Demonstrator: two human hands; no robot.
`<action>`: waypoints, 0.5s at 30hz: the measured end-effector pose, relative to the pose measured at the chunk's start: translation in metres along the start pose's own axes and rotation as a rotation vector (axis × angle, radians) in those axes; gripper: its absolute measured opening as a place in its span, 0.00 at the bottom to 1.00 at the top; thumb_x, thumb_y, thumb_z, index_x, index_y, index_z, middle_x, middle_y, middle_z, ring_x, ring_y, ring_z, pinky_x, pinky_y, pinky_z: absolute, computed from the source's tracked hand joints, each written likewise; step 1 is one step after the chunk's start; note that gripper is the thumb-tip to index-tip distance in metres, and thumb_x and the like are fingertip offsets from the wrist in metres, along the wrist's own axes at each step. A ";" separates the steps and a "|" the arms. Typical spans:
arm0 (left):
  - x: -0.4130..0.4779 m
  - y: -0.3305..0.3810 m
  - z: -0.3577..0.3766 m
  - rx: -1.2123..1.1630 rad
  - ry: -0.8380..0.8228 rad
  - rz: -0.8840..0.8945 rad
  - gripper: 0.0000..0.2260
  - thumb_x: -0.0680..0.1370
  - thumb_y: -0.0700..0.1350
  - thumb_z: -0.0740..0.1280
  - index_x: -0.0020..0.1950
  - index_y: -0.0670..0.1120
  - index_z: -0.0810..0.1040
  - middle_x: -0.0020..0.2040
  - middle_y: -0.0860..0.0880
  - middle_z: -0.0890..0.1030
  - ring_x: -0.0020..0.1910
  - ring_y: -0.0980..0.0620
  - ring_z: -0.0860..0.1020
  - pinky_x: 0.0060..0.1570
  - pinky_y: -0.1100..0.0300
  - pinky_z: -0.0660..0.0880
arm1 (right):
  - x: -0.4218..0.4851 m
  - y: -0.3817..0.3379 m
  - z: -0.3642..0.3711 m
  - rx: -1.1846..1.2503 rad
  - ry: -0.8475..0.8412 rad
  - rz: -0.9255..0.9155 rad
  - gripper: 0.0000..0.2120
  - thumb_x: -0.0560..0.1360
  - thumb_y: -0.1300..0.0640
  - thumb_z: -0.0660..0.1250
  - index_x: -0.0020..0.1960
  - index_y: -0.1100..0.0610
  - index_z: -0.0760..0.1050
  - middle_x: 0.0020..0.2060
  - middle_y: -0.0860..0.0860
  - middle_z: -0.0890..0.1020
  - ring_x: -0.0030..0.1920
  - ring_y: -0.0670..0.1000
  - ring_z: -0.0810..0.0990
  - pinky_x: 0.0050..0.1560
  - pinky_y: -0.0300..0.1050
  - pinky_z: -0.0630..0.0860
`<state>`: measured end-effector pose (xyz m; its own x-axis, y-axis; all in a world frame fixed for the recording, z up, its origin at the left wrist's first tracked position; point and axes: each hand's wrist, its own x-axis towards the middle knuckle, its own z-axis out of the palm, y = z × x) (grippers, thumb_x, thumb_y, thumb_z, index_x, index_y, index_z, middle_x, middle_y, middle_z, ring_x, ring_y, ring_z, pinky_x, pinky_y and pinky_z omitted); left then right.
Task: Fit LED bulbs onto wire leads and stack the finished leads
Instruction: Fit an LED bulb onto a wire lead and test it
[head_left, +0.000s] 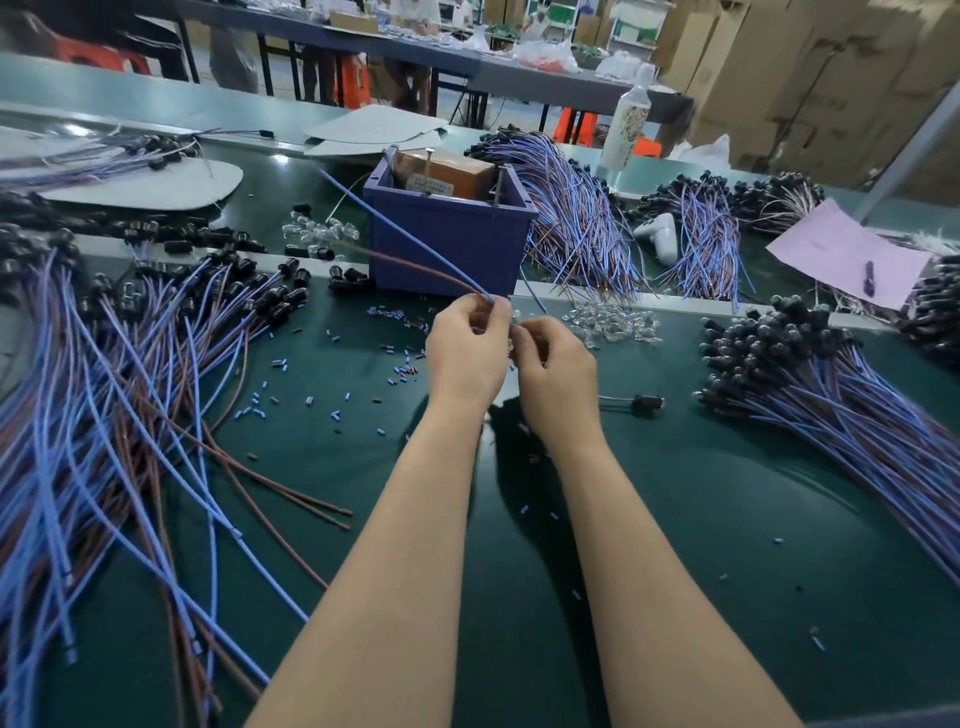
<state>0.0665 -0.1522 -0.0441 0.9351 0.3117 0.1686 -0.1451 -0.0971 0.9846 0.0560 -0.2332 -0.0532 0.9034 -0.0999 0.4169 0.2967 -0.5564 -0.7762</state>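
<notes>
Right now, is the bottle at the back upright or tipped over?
Upright: the bottle stands on its base, neck pointing up.

We list: one purple plastic bin (447, 244) at the middle of the green work surface (675, 519), with a brown cardboard box (447, 174) standing inside it; one clear plastic bottle (628, 124) upright, behind and right of the bin; one pink paper sheet (841, 254) at far right, a dark pen (868, 278) lying on it; pale board offcuts (374, 130) behind the bin; orange stools (353, 78) and stacked cartons (810, 67) in the background.
</notes>
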 end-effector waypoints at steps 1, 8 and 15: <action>0.001 -0.001 0.001 0.010 -0.046 -0.014 0.06 0.79 0.43 0.65 0.43 0.43 0.78 0.38 0.47 0.80 0.41 0.49 0.78 0.50 0.54 0.76 | 0.000 0.000 0.000 0.013 0.015 0.013 0.07 0.79 0.61 0.60 0.47 0.60 0.77 0.37 0.49 0.78 0.41 0.51 0.75 0.41 0.39 0.65; 0.001 -0.003 0.003 -0.022 -0.099 -0.044 0.07 0.79 0.39 0.63 0.44 0.41 0.79 0.42 0.41 0.82 0.43 0.42 0.80 0.53 0.45 0.78 | 0.002 0.003 0.002 -0.010 0.065 0.118 0.08 0.79 0.57 0.59 0.48 0.60 0.75 0.39 0.51 0.78 0.42 0.53 0.74 0.40 0.43 0.65; 0.002 -0.004 0.002 -0.117 -0.065 -0.052 0.06 0.79 0.37 0.63 0.45 0.43 0.79 0.39 0.46 0.80 0.41 0.46 0.78 0.43 0.54 0.78 | 0.002 0.005 0.001 -0.017 -0.033 0.086 0.08 0.79 0.57 0.60 0.43 0.56 0.74 0.32 0.43 0.76 0.36 0.46 0.73 0.34 0.29 0.65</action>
<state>0.0698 -0.1531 -0.0481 0.9607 0.2515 0.1177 -0.1291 0.0292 0.9912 0.0598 -0.2356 -0.0570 0.9353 -0.1206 0.3328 0.2126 -0.5604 -0.8005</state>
